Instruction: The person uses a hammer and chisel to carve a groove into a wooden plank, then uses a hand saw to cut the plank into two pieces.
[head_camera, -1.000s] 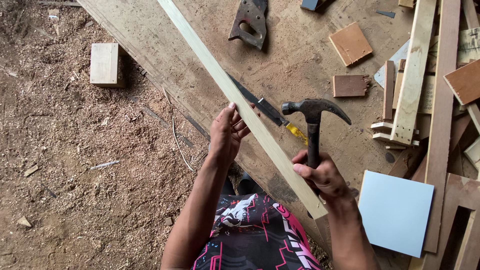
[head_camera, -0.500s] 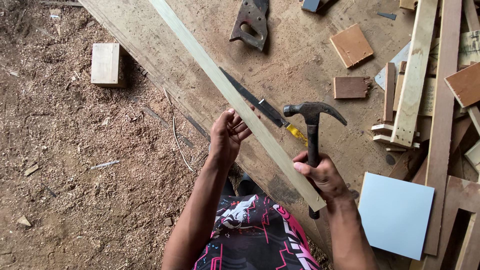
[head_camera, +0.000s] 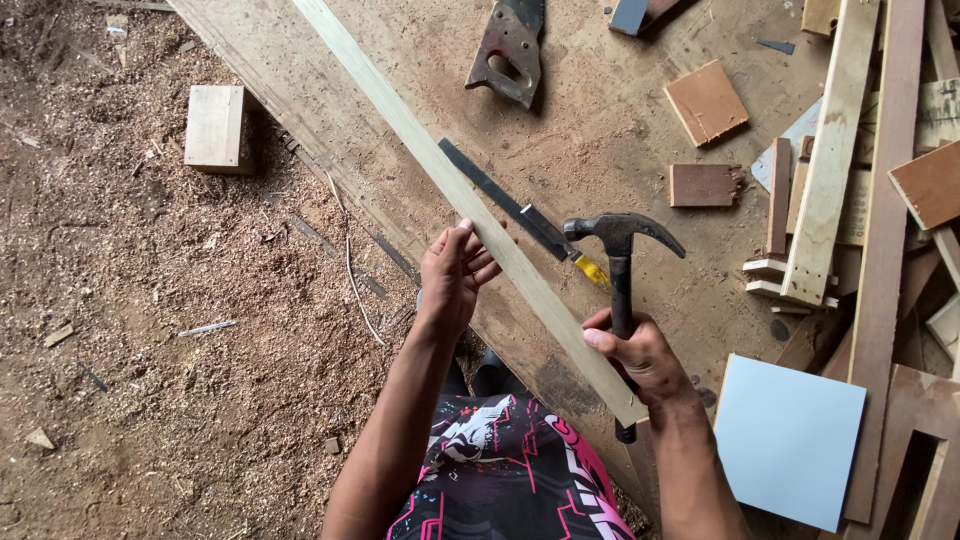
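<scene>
A long pale wooden strip (head_camera: 420, 150) runs diagonally from the top centre down to my lap, resting on a wide sawdust-covered board (head_camera: 590, 150). My left hand (head_camera: 452, 275) grips the strip from its left side near the middle. My right hand (head_camera: 640, 355) is wrapped around the dark handle of a claw hammer (head_camera: 620, 240), whose steel head stands raised just right of the strip. A flat black metal blade with a yellow tip (head_camera: 525, 215) lies on the board beside the strip, under the hammer head.
A handsaw handle (head_camera: 510, 45) lies at the top of the board. Small wood offcuts (head_camera: 705, 100) and stacked battens (head_camera: 835, 150) crowd the right side. A pale blue square panel (head_camera: 790, 440) sits at lower right. A wood block (head_camera: 215, 125) rests on the sawdust floor at left.
The hammer head has sunk slightly and my right hand has shifted a little along the handle. My left hand keeps its grip on the strip.
</scene>
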